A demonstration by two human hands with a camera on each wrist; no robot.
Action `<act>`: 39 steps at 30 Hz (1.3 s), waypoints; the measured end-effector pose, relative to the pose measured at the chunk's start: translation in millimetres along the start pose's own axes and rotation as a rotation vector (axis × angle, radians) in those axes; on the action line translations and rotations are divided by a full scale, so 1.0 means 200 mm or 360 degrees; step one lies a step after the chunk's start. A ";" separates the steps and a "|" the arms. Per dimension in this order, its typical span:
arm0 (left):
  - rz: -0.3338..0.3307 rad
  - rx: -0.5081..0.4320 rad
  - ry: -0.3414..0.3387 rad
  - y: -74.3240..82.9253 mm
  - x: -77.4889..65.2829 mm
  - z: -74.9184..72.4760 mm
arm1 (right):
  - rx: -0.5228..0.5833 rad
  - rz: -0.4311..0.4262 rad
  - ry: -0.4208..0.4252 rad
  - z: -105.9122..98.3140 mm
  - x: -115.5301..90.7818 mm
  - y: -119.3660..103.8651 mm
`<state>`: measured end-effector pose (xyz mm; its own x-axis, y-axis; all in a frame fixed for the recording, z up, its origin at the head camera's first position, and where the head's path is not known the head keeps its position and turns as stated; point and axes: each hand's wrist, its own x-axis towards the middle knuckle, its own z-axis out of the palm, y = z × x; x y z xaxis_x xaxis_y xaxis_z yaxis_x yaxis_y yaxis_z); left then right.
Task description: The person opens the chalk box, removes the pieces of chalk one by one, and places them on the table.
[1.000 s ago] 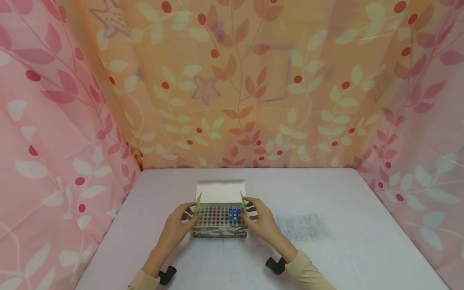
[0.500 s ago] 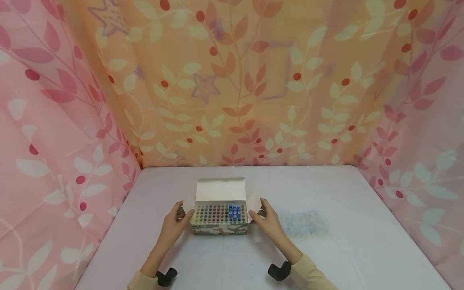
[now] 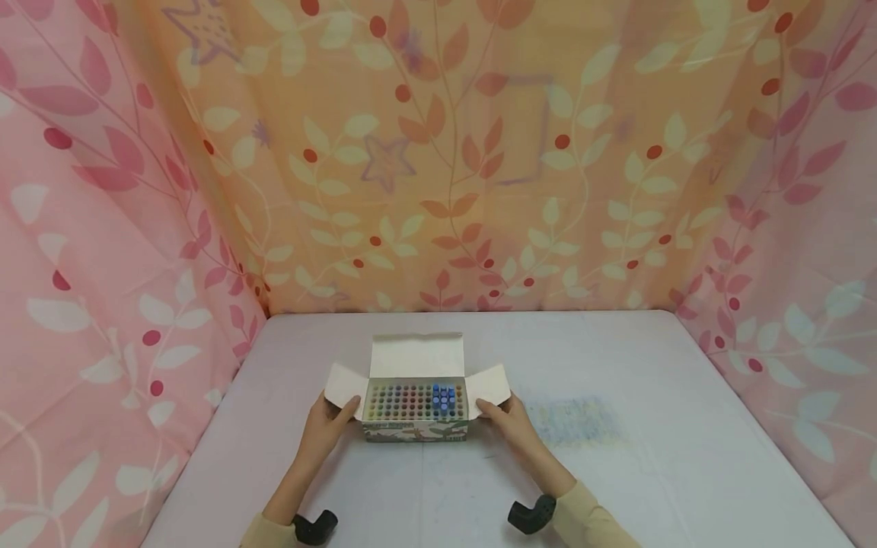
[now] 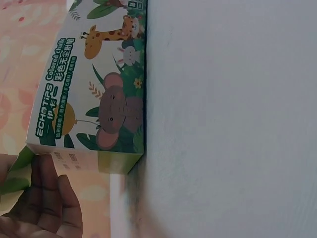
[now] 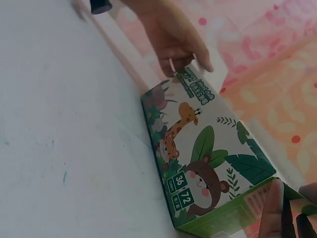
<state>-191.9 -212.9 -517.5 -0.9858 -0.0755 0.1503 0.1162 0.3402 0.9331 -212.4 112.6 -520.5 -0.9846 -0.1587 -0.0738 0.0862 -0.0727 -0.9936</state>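
Note:
An open box of colored chalk [image 3: 415,432] stands on the table, its front printed with cartoon animals. Rows of chalk sticks [image 3: 397,401] fill it, and several blue sticks [image 3: 444,399] stick up higher at the right. Its white lid [image 3: 416,356] is raised at the back. My left hand [image 3: 325,428] pinches the left side flap [image 3: 345,390], thumb on the white inner face and fingers below. On the other side, my right hand [image 3: 515,428] pinches the right side flap [image 3: 489,386] in the same way. Both flaps are folded outward.
A white sheet covers the table [image 3: 425,502]. Blue and yellow chalk smudges [image 3: 578,420] mark it to the right of the box. Patterned curtains [image 3: 438,167] close off the back and both sides. Black wrist devices [image 3: 530,514] hang under the forearms.
Both side flaps have swung outward from upright to lying open, with the hands moving apart along with them. The box and the raised lid have stayed in place.

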 end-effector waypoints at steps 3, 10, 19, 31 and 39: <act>-0.0071 -0.0097 -0.0010 0.00 0.01 0.00 | 0.0096 0.0061 0.0004 0.00 0.01 0.01; -0.0254 -0.0179 0.0011 -0.03 0.04 0.01 | 0.0453 0.0212 -0.0037 -0.01 0.03 0.02; -0.0493 -0.0510 -0.0017 -0.05 0.06 0.03 | 0.0902 0.0290 -0.0183 -0.02 0.05 0.03; 0.0118 0.0264 0.0348 0.04 0.06 -0.04 | -0.0102 -0.0218 0.0262 -0.11 0.06 -0.07; 0.1065 0.0989 0.0091 0.19 0.11 0.08 | -0.1386 -0.1311 0.0314 -0.04 0.08 -0.24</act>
<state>-211.8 -186.2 -484.6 -0.7268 0.2787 0.6278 0.5585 0.7718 0.3040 -232.6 121.6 -475.2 -0.7089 -0.2186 0.6706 -0.6328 0.6170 -0.4679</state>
